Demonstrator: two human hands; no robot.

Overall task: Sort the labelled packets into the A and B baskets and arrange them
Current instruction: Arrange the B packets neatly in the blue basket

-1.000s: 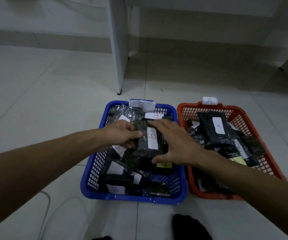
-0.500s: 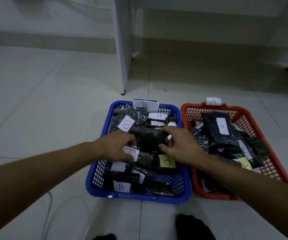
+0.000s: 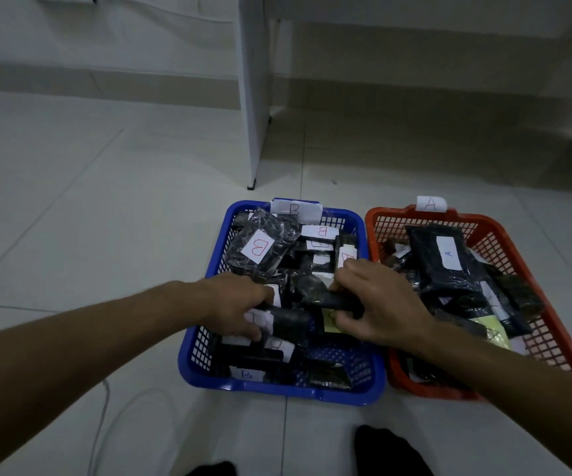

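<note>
A dark, plastic-wrapped rectangular packet [image 3: 315, 298] lies across the heap in the middle of the blue perforated plastic basket [image 3: 379, 369], held at both ends. The left hand [image 3: 239, 309] curls its fingers around the packet's left end, knuckles up, over white paper labels. The right hand [image 3: 377, 302] grips the right end, thumb underneath near a yellow sticky label [image 3: 331, 321] and fingers bent over the top.

Around them the blue basket is filled with more black packets carrying white labels marked B, among them a crinkled clear-wrapped bundle with a red B label [image 3: 260, 249] propped against the far-left corner. A white paper tag lettered B [image 3: 294, 209] sits on the basket's far rim.

Just beside it to the right, the two rims nearly touching, stands an orange-red perforated plastic basket [image 3: 504, 235] with a white tag lettered A [image 3: 430, 203] on its far rim. Inside, a long black packet with a white A label [image 3: 446, 262] lies on top of other dark packets.

Both baskets rest on a pale tiled floor [image 3: 105, 201]. A white furniture panel [image 3: 251, 97] stands beyond them, and a thin white cable [image 3: 100, 417] loops across the tiles at lower left.
</note>
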